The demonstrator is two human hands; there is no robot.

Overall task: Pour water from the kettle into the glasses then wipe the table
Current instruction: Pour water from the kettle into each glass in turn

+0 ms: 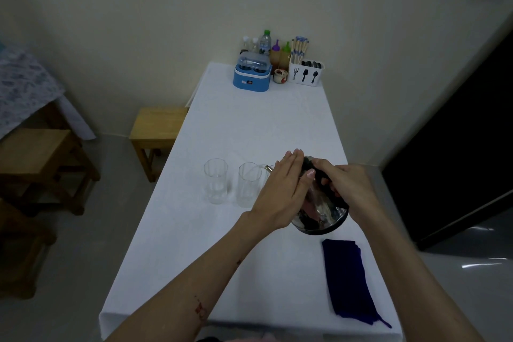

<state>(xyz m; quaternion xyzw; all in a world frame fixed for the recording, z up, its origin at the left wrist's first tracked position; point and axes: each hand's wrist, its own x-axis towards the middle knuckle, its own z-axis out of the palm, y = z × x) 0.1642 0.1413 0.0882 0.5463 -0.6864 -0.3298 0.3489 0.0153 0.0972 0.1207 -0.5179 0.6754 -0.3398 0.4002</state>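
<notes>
White cloth covers the long table [249,125] against a pale wall. Over it the right hand [342,186] curls round the black handle of a shiny steel kettle [322,214], tilted toward two clear glasses [216,180]. The left hand [283,189] lies flat on its side, fingers straight and pressed together. A folded dark-blue cloth [349,277] lies nearby.
</notes>
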